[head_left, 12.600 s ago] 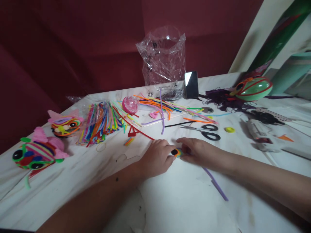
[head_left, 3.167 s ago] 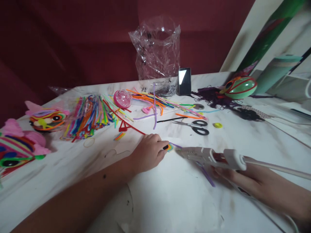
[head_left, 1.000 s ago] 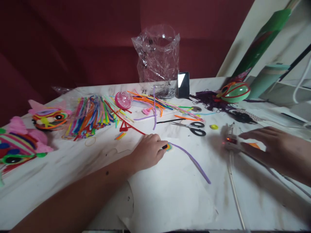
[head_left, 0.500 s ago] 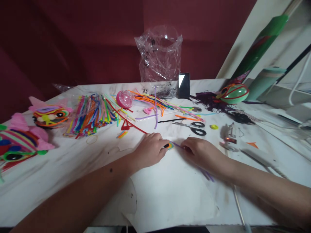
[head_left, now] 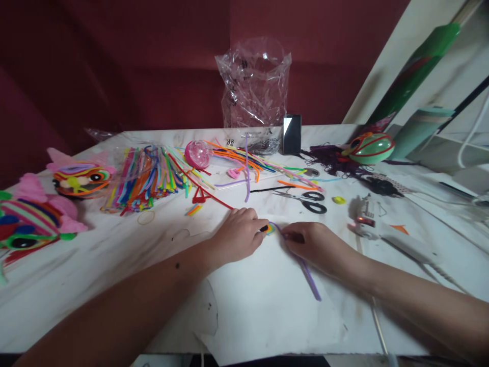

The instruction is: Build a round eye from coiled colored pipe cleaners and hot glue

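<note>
The rainbow piece [head_left: 271,229] is clamped by the left hand [head_left: 241,235]. Close beside it, the purple stem [head_left: 312,283], likely soft, is well pinched by the right hand [head_left: 312,243].

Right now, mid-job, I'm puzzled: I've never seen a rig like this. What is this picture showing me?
There is no machine: these are a person's two bare hands, seen by one head-worn camera looking forward and down. The left hand pinches a small multicoloured piece; the right hand holds a purple strip whose far end reaches that piece. On the table lie scissors beyond the right hand, a white glue gun further right, and bundled coloured strips on the left.
</note>
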### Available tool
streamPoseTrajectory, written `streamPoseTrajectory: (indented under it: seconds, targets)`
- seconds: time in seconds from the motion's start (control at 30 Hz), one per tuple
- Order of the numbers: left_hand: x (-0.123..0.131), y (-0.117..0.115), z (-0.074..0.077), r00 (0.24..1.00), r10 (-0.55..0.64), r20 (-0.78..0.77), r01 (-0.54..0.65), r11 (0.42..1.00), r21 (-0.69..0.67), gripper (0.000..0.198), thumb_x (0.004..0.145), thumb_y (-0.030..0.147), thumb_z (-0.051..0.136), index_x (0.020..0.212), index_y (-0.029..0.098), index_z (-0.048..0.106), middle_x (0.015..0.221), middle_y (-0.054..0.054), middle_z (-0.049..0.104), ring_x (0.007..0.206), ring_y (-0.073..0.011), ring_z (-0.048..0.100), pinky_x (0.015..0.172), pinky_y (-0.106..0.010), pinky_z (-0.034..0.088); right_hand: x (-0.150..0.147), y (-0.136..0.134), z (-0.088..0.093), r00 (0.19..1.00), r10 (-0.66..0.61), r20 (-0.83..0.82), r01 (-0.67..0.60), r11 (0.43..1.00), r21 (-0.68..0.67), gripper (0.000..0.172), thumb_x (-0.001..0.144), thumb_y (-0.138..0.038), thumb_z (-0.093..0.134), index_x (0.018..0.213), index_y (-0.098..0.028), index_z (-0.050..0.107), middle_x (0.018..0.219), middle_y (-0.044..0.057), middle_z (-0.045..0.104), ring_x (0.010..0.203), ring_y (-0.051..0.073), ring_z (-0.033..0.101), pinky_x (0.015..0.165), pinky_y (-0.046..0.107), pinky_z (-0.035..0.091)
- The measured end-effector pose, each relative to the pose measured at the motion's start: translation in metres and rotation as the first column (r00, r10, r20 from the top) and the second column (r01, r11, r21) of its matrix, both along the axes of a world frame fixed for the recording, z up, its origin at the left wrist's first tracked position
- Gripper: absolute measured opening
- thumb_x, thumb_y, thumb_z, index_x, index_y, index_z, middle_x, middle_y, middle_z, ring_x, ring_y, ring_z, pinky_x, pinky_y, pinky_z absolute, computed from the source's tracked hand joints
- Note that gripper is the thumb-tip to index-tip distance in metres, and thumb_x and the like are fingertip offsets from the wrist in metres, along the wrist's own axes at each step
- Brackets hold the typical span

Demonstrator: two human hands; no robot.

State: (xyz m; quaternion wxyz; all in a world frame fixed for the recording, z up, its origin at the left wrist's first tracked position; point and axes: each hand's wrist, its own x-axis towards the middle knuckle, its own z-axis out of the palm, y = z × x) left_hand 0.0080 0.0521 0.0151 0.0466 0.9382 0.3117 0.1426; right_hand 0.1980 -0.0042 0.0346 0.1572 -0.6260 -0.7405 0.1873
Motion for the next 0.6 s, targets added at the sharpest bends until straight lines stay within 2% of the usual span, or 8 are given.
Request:
streamPoseTrajectory:
  seconds: [0.17, 0.33, 0.43, 0.53, 0.6]
  targets:
    - [0.000, 0.000, 0.001, 1.000, -0.001, -0.002, 0.001, 1.000, 0.004, 0.026, 0.088, 0.027, 0.047, 0.110, 0.023, 0.059, 0.092, -0.005, 0.054, 0.089, -0.0203, 0.050, 0.080, -0.034, 0.037, -0.001, 0.000, -0.002, 0.999, -0.006, -0.039, 0.005, 1.000, -0.018, 0.022, 0.073, -0.018, 0.045, 0.072, -0.019, 0.068, 0.055, -0.003, 0.055, 0.052, 0.012, 0.043, 0.049, 0.025, 0.033]
    - [0.000, 0.000, 0.001, 1.000, 0.005, -0.002, -0.005, 1.000, 0.001, 0.025, 0.088, 0.027, 0.047, 0.110, 0.024, 0.060, 0.091, -0.005, 0.054, 0.089, -0.0201, 0.050, 0.080, -0.033, 0.037, 0.002, 0.003, -0.005, 0.997, -0.004, -0.072, 0.000, 0.999, -0.047, 0.024, 0.072, -0.018, 0.048, 0.078, -0.018, 0.071, 0.058, -0.002, 0.062, 0.054, 0.013, 0.050, 0.049, 0.025, 0.036]
    - [0.000, 0.000, 0.000, 1.000, 0.003, 0.006, -0.003, 1.000, 0.005, 0.026, 0.088, 0.027, 0.047, 0.111, 0.024, 0.059, 0.091, -0.005, 0.054, 0.090, -0.0202, 0.050, 0.080, -0.034, 0.037, 0.006, 0.004, -0.007, 0.991, 0.034, -0.132, -0.041, 0.998, -0.052, 0.026, 0.077, -0.018, 0.047, 0.083, -0.019, 0.072, 0.069, 0.000, 0.069, 0.059, 0.014, 0.057, 0.054, 0.025, 0.041]
    - [0.000, -0.001, 0.000, 1.000, 0.002, 0.005, -0.002, 1.000, 0.005, 0.027, 0.088, 0.027, 0.047, 0.112, 0.023, 0.059, 0.091, -0.005, 0.054, 0.089, -0.0201, 0.050, 0.079, -0.033, 0.037, 0.011, 0.005, -0.010, 0.980, 0.162, -0.113, -0.151, 0.983, 0.101, 0.027, 0.081, -0.016, 0.046, 0.087, -0.019, 0.072, 0.077, 0.004, 0.070, 0.071, 0.017, 0.060, 0.064, 0.028, 0.046]
    - [0.000, -0.001, 0.000, 1.000, 0.005, 0.003, -0.005, 1.000, 0.006, 0.027, 0.089, 0.028, 0.047, 0.112, 0.024, 0.059, 0.092, -0.005, 0.053, 0.089, -0.0200, 0.050, 0.079, -0.033, 0.037, 0.013, 0.007, -0.011, 0.962, 0.272, -0.009, -0.260, 0.931, 0.257, 0.028, 0.083, -0.014, 0.045, 0.086, -0.018, 0.072, 0.077, 0.008, 0.067, 0.076, 0.020, 0.058, 0.067, 0.032, 0.047]
